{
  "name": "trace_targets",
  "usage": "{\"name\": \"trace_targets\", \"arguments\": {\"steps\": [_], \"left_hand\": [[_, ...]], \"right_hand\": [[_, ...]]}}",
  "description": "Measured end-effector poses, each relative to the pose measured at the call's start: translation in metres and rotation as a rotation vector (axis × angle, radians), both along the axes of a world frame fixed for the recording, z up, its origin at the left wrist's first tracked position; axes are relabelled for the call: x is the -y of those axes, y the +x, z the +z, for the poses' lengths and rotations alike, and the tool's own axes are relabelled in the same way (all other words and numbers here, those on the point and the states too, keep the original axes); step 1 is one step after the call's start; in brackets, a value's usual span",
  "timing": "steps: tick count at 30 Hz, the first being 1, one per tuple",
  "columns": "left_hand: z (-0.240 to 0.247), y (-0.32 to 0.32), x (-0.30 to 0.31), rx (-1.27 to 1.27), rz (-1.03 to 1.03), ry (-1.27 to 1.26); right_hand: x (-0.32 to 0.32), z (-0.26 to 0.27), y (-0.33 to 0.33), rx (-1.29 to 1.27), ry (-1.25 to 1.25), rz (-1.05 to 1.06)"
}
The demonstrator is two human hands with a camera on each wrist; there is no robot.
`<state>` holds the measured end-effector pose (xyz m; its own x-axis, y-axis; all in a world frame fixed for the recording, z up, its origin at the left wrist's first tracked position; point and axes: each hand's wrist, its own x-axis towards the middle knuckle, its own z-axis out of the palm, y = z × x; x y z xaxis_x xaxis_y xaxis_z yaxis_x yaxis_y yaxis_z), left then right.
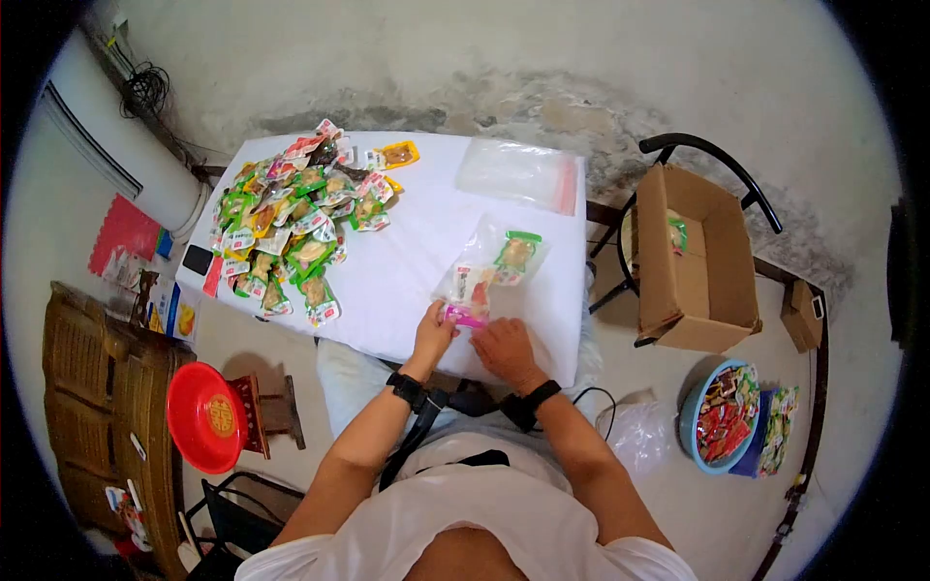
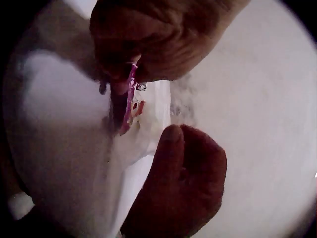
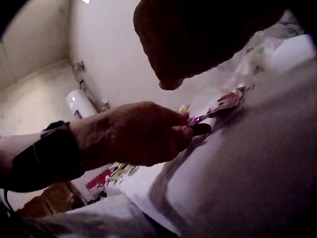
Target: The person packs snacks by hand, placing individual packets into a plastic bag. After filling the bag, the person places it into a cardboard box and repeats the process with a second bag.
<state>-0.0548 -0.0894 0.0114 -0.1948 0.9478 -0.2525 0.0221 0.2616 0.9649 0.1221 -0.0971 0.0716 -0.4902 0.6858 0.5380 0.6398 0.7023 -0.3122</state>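
Clear plastic forms the bag point(image 1: 486, 237) on the table point(image 1: 387, 290). A green packet point(image 1: 516, 254) and a white one point(image 1: 472, 286) appear to lie inside; the pink one point(image 1: 465, 316) is at the near end, and whether it is fully in cannot be told. The left hand point(image 1: 433, 339) pinches its edge. The right hand point(image 1: 506, 351) is curled beside it, its hold unclear. A large pile point(image 1: 291, 223) lies outside, unbagged; flat bags point(image 1: 513, 172) lie beyond.

You wear a white top point(image 1: 387, 537) with short sleeves, a dark patch point(image 1: 486, 459) on its front—and pale bluish trousers point(image 1: 351, 385). A black band point(image 1: 405, 389) circles your left wrist, another black band point(image 1: 542, 393) your right—both broad.
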Motion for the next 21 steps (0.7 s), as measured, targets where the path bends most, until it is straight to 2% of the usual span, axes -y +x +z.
{"name": "trace_targets", "arguments": {"steps": [1, 2, 3, 4, 5, 7, 9, 11, 15, 18, 21], "left_hand": [[0.004, -0.004, 0.003, -0.133, -0.027, 0.002], [0.007, -0.007, 0.006, -0.133, -0.024, 0.002], [0.017, -0.008, 0.009, -0.353, 0.036, 0.067], [0.025, -0.009, 0.011, -0.572, 0.096, 0.132], [0.029, -0.011, 0.009, -0.570, 0.097, 0.132], [0.037, -0.015, 0.002, -0.890, 0.165, 0.485], [0.042, -0.016, -0.005, -0.848, 0.115, 0.469], [0.041, -0.017, -0.012, -0.713, -0.023, 0.257], [0.027, -0.017, -0.022, -0.668, 0.025, 0.210], [0.021, -0.016, -0.021, -0.692, 0.086, 0.311], [0.022, -0.012, -0.014, -0.577, 0.100, 0.283]], "right_hand": [[0.003, -0.007, -0.005, 0.049, -0.011, 0.061], [0.004, -0.012, -0.010, 0.099, -0.020, 0.120], [0.004, -0.013, -0.014, 0.099, -0.021, 0.122], [0.004, -0.014, -0.018, 0.159, 0.010, 0.057], [0.004, -0.014, -0.021, 0.220, 0.041, -0.009], [0.001, -0.009, -0.027, 0.294, 0.066, -0.045], [-0.003, -0.007, -0.031, 0.368, 0.093, -0.082], [-0.010, -0.010, -0.035, 0.410, 0.055, -0.071], [-0.017, -0.013, -0.038, 0.415, 0.078, -0.053], [-0.020, -0.020, -0.042, 0.438, 0.086, -0.039], [-0.025, -0.016, -0.047, 0.419, 0.083, -0.048]]}}
